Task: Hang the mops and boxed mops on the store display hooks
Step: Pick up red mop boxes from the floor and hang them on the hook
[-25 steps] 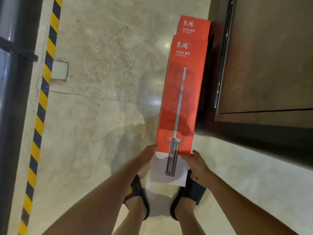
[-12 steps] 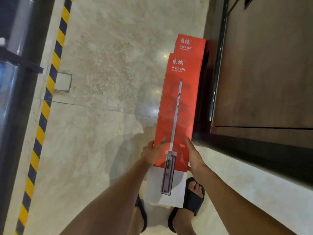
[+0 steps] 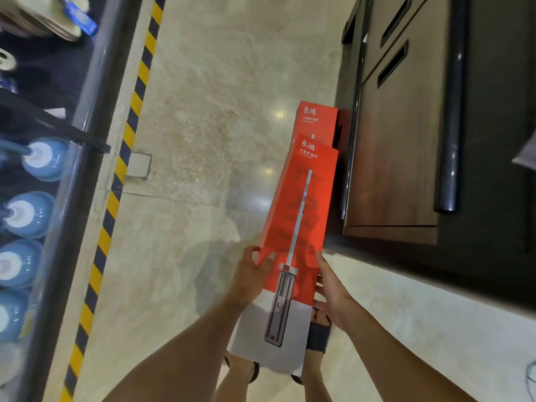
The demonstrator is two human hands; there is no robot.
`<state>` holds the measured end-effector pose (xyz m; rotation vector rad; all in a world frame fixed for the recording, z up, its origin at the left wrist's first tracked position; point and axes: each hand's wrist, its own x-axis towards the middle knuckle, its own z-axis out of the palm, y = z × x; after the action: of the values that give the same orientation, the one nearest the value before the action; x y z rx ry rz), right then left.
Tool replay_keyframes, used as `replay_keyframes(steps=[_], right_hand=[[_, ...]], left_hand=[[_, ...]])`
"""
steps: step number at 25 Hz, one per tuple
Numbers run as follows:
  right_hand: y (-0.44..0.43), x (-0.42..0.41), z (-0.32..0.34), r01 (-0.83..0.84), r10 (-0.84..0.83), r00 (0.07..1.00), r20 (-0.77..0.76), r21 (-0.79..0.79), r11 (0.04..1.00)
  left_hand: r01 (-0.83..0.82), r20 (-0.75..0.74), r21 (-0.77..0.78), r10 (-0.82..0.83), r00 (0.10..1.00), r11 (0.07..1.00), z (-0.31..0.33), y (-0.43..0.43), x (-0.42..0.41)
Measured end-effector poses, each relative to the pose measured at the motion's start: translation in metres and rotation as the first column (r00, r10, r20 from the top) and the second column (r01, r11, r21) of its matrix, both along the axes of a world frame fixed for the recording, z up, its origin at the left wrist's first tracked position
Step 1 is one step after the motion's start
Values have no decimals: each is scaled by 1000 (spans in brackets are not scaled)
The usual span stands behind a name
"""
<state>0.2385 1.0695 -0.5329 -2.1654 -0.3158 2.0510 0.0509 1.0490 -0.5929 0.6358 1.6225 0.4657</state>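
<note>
Over your feet, the near end of the box (image 3: 293, 227) is in both grips. Its red end points away toward the second box (image 3: 317, 123), which sits against the cabinet (image 3: 400, 169). Can't tell if the far end rests on that second box or hangs above the floor (image 3: 217, 140).

Left grip (image 3: 251, 275): clamped on the box's left edge, thumb on the printed face, fingers wrapped behind.
Right grip (image 3: 333, 287): on the right edge directly opposite, thumb laid along the edge, fingers hidden behind. Reads as clamped too.

Why held so: it's a long, thin carton, so you squeeze it across the width from both sides to stop it twisting.

Both grips sit about where the red print meets the white, so near your end, not mid-length. Most of the box lies ahead of the grips, and only the white part runs back past your wrists. Expect it nose-heavy; the far end will want to drop and swing.

Rack (image 3: 87, 111) with blue round items (image 3: 46, 159) runs along your left, beyond the striped tape (image 3: 116, 198), well apart from the box. No hook or hang tab visible from this view.

My read: carry step, hanging not begun. One box in hand, one by the cabinet.
</note>
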Motion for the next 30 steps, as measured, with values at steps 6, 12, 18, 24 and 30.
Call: replay_keyframes(steps=[6, 12, 18, 24, 30], right_hand=[[2, -23, 86, -13, 13, 1000, -15, 13, 1000], [25, -34, 184, -57, 64, 996, -69, 87, 995], [76, -52, 285, -53, 100, 983, -154, 285, 957], [113, -92, 382, -127, 202, 972, -118, 459, 879], [87, -137, 432, -321, 361, 931, 53, 591, 741]], left_hand=[[-33, -41, 52, 35, 999, 998, 98, 0, -17], [-110, -104, 112, 121, 987, 988, 208, -1, -31], [-309, -46, 163, 321, 946, 937, 303, -26, -38], [-448, 64, 266, 448, 892, 854, 394, -53, -31], [-594, 106, 265, 589, 801, 760, 448, -91, -46]])
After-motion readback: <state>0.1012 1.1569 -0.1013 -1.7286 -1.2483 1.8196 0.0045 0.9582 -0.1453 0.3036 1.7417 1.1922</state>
